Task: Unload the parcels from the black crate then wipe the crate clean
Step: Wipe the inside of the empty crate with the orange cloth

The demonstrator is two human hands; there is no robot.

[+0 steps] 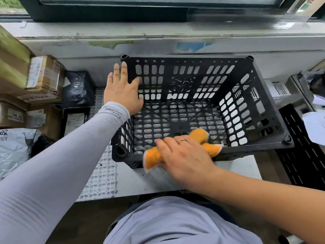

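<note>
The black crate (202, 106) sits in the middle of the frame on a white table (233, 164), its far side close to the wall below a window (158, 7). Nothing lies inside it; the slotted floor and walls are bare. The left hand (123, 92), at the end of a grey sleeve (70, 143), lies flat against the crate's left wall near the far corner, fingers straight and together, thumb spread toward the inside. The right hand (182, 155) presses an orange cloth (200, 141) onto the crate's near rim, lower centre of the frame; its fingers look only loosely bent over the cloth, though motion blur makes the grip hard to judge. A ring (182, 140) shows on one finger. The parcels (44, 80) are stacked at the left edge of the frame: brown boxes, a black bag (79, 88) and a grey mailer (15, 148). A white grid mat (103, 173) lies under the crate's left end.
</note>
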